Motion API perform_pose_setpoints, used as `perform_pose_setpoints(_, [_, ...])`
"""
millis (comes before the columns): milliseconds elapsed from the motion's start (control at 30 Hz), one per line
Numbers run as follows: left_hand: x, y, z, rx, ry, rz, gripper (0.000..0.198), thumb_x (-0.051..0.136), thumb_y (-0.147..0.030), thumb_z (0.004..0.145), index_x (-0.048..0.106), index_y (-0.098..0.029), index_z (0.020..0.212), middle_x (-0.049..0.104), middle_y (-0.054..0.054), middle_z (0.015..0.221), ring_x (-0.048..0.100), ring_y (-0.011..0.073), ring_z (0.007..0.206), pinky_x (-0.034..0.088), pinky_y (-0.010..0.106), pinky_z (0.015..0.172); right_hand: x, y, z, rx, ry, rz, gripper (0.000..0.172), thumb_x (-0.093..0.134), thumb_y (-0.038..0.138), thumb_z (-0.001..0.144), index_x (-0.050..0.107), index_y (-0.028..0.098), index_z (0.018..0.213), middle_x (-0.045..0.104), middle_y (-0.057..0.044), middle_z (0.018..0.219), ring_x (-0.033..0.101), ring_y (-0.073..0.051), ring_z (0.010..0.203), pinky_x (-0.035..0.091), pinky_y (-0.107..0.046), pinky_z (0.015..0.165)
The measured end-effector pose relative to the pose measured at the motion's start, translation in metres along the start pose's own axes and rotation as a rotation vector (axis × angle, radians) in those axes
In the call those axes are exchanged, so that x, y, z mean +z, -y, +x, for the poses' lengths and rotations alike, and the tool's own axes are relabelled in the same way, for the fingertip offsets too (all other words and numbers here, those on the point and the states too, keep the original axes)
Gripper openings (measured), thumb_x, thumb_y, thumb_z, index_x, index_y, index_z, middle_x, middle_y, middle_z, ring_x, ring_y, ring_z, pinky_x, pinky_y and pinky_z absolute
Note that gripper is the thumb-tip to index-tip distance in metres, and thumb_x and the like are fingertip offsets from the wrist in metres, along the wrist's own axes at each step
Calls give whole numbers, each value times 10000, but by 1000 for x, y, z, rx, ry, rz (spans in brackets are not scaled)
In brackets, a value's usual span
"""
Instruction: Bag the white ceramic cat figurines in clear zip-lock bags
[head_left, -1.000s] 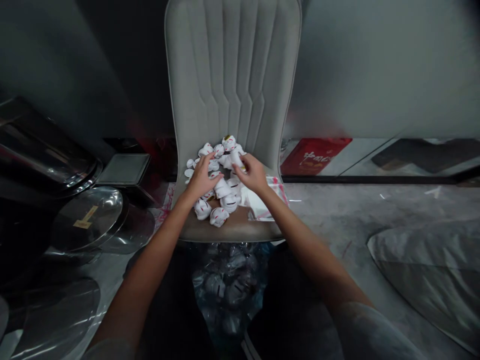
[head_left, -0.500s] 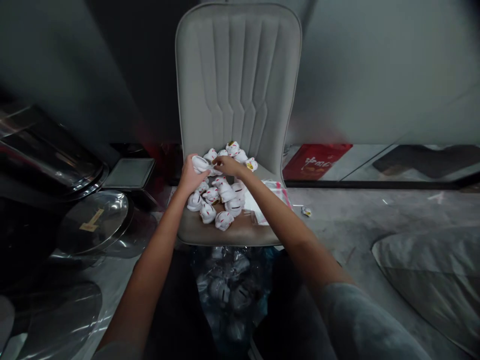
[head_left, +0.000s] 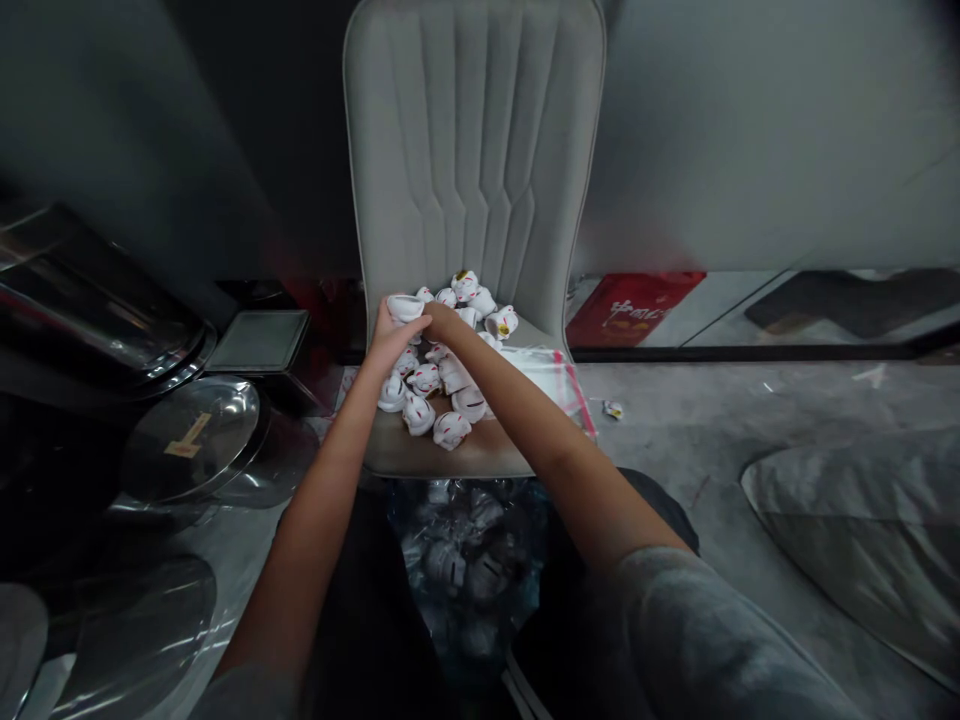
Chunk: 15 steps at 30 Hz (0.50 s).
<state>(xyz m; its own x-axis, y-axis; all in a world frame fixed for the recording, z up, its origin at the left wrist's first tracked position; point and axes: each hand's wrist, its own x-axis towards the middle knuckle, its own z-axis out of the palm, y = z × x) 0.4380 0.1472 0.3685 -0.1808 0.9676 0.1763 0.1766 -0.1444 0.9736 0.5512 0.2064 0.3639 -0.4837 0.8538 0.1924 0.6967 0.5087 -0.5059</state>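
Observation:
My left hand (head_left: 388, 335) is wrapped round a white cat figurine (head_left: 406, 308), its pale, smooth side turned up. Against it, beside the left thumb, my right hand (head_left: 440, 324) is bent with fingers curled in; the fingertips and anything between them are hidden. Several more white figurines with red marks, some with dark slots, lie in a loose pile on the grey chair's seat (head_left: 375, 455). One cat figurine (head_left: 451, 430) lies near the front edge, another (head_left: 502, 322) at the back right. Partly under my right forearm lies a clear plastic bag with red edges (head_left: 559, 375).
A clear bag of figurines (head_left: 469, 570) sits below the seat between my legs. To the left stand a shiny round container with a taped lid (head_left: 187, 440) and a small dark box (head_left: 259, 342). A small item (head_left: 613, 409) lies on the floor; a red bag (head_left: 630, 308) is behind.
The held figurine has been turned and raised slightly in my left hand. My right hand has moved a little left, its fingers now hidden. The whole view has shifted slightly.

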Motion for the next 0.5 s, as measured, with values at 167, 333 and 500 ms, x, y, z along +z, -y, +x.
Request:
perform_pose_setpoints(167, [19,-15,-38,-33,251,-125,561,807,-330,658,555,-218,1147,683,39,1135,652,211,1056,512,337,946,-23,-16,-83,50,-155,43,334,507,183,952,443,90,1266,680,-120,1039,642,-193,892,503,-302,772])
perform_pose_setpoints(333, [41,-29,-94,-25,472,-93,542,806,-357,701,584,-221,1176,668,62,1200,621,235,1141,489,350,1000,-25,-34,-164,70,-488,460,127,438,351,964,432,234,1013,576,-5,856,499,-132,578,414,-263,568])
perform_pose_setpoints(500, [54,-37,-119,19,501,-89,598,827,-377,692,566,-233,1210,642,62,1277,599,253,1211,460,361,1056,-31,-27,-182,104,-528,596,166,484,404,964,496,248,1018,605,-9,867,531,-147,637,443,-272,607])
